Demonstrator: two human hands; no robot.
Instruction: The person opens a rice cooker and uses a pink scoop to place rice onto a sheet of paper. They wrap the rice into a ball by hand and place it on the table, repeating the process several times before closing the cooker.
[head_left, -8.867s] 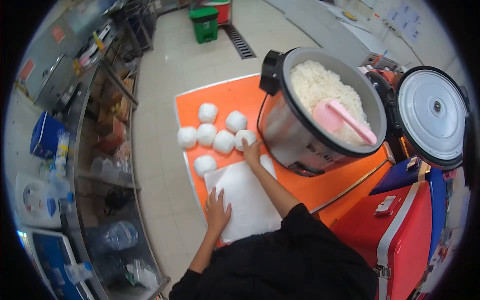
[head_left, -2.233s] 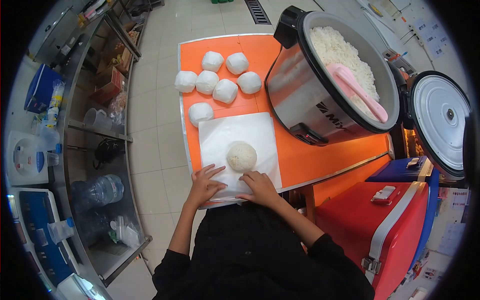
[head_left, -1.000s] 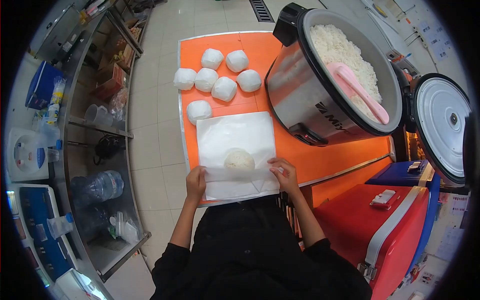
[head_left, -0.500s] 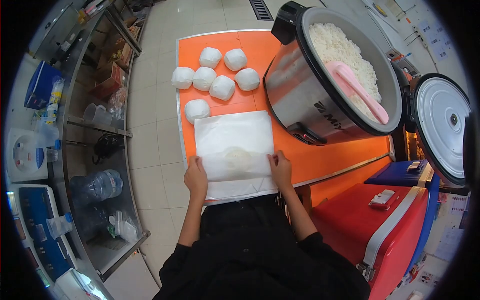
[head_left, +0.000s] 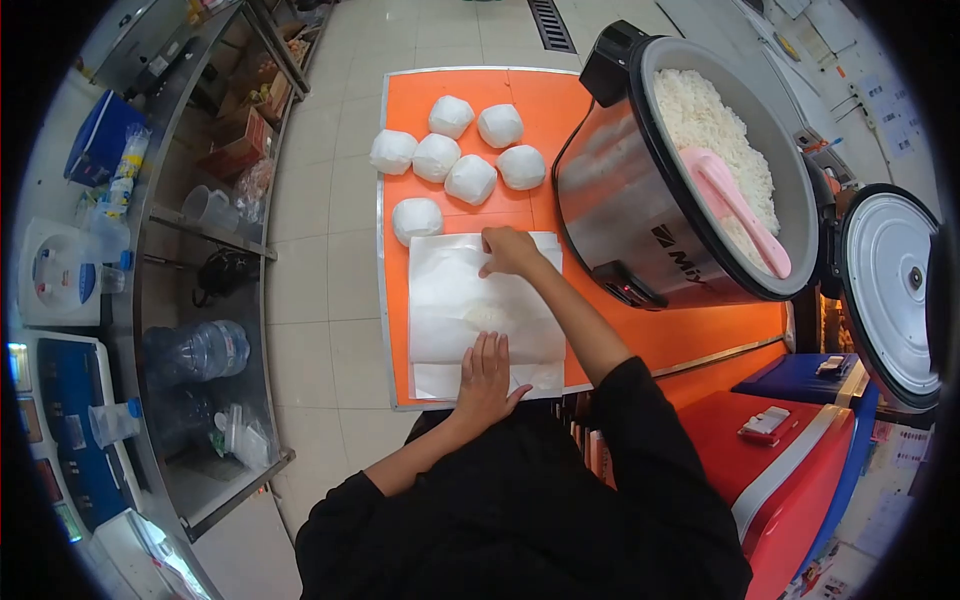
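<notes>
The left hand (head_left: 484, 388) lies open and flat over the near side of the rice mound (head_left: 487, 316), veiled by folded paper (head_left: 440, 290) on the table (head_left: 650, 330), left of the cooker (head_left: 620, 200); the right hand (head_left: 510, 251) is half-curled at the paper's far edge, and I can't tell whether it pinches a sheet. I'd press lightly, lift just one sheet and draw it square. The mound looks round, without a clear long axis; the paper runs near to far, its fold crosswise.
</notes>
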